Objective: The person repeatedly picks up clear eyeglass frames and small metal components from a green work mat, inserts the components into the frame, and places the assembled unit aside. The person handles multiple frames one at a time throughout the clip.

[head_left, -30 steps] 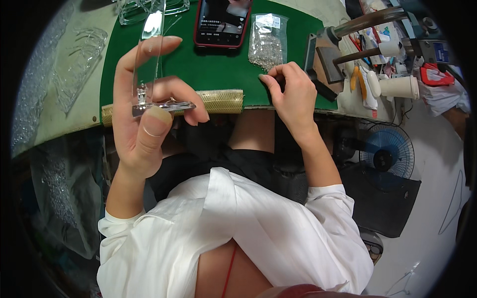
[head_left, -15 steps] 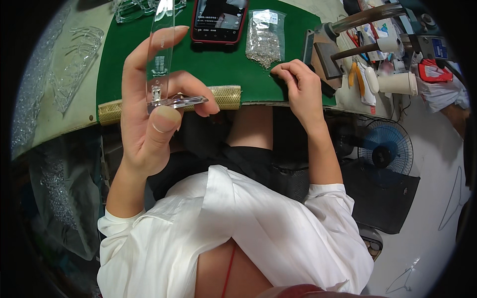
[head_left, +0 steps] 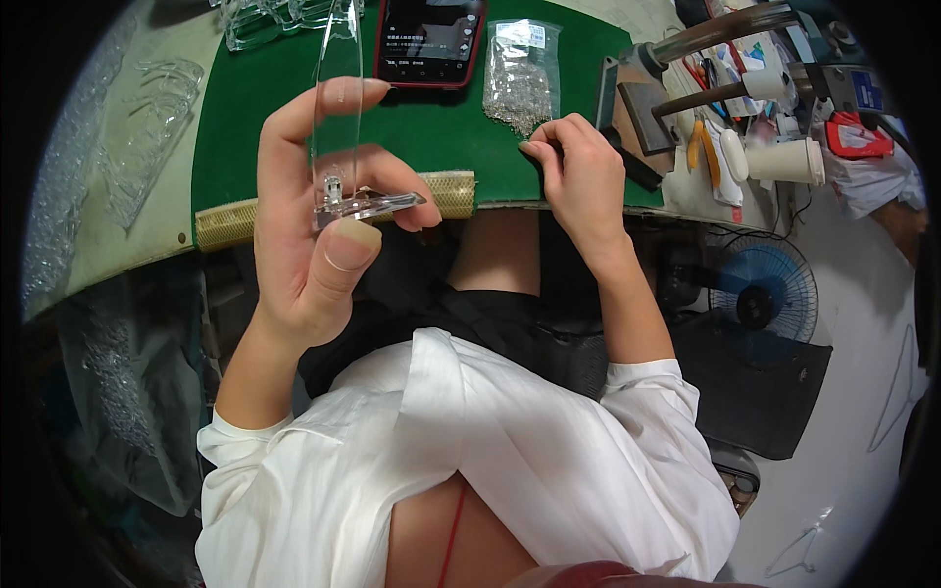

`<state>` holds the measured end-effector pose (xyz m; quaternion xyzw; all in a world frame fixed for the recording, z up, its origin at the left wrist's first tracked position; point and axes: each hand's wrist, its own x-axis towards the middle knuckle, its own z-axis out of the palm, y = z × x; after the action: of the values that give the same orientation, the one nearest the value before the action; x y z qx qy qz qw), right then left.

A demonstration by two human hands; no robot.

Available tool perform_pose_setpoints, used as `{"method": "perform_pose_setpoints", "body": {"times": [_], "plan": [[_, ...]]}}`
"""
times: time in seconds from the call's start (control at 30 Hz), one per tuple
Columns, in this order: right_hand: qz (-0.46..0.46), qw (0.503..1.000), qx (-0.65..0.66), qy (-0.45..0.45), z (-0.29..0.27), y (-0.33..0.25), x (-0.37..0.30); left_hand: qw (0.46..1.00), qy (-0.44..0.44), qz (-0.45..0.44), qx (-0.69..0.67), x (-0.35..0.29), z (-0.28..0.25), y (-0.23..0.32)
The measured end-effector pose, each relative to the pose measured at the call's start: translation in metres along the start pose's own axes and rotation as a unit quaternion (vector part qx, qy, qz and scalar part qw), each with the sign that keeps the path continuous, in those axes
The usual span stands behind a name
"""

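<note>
My left hand (head_left: pixel 294 245) is raised over the near table edge, gripping a clear plastic eyeglass frame (head_left: pixel 337 122). Its long temple stands upright between my fingers, and a small metal hinge (head_left: pixel 333 188) shows near the thumb. Close to the mouth of a clear plastic bag (head_left: pixel 524 73), my right hand (head_left: pixel 590 186) has its thumb and index finger pinched together. Small metallic pieces (head_left: pixel 505 125), perhaps screws, fill the bag's lower end and spill onto the green mat (head_left: pixel 431 132). Whatever lies between the right fingertips is too small to make out.
A red-cased phone (head_left: pixel 428 71) lies beyond my left hand. More clear frames (head_left: pixel 260 22) sit at the far left, with others (head_left: pixel 152 122) on the pale table. A metal bench press (head_left: pixel 716 93), orange-handled pliers (head_left: pixel 698 152) and a white cup (head_left: pixel 789 162) stand right.
My left hand has shifted slightly right and toward me with the eyeglass frame. The right hand has moved slightly left, its fingertips now closer to the bag's mouth.
</note>
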<state>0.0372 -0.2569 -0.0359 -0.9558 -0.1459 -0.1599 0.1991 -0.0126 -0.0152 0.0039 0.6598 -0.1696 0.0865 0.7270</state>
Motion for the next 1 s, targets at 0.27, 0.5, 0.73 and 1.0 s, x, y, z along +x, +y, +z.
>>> {"method": "perform_pose_setpoints", "body": {"times": [0.27, 0.5, 0.73, 1.0], "plan": [[-0.014, 0.995, -0.1, -0.009, 0.003, -0.01, -0.001, 1.0, -0.003, -0.011, -0.01, -0.001, 0.001, 0.002], [-0.05, 0.997, 0.039, -0.049, -0.012, 0.003, 0.004, 0.996, -0.073, 0.006, -0.054, 0.001, 0.007, 0.004], [-0.206, 0.917, 0.335, 0.063, -0.086, -0.023, 0.023, 0.964, -0.258, -0.056, -0.046, 0.02, 0.051, 0.0], [-0.324, 0.921, 0.192, 0.098, -0.092, -0.03, 0.021, 0.976, -0.194, 0.09, 0.032, 0.019, 0.075, -0.014]]}}
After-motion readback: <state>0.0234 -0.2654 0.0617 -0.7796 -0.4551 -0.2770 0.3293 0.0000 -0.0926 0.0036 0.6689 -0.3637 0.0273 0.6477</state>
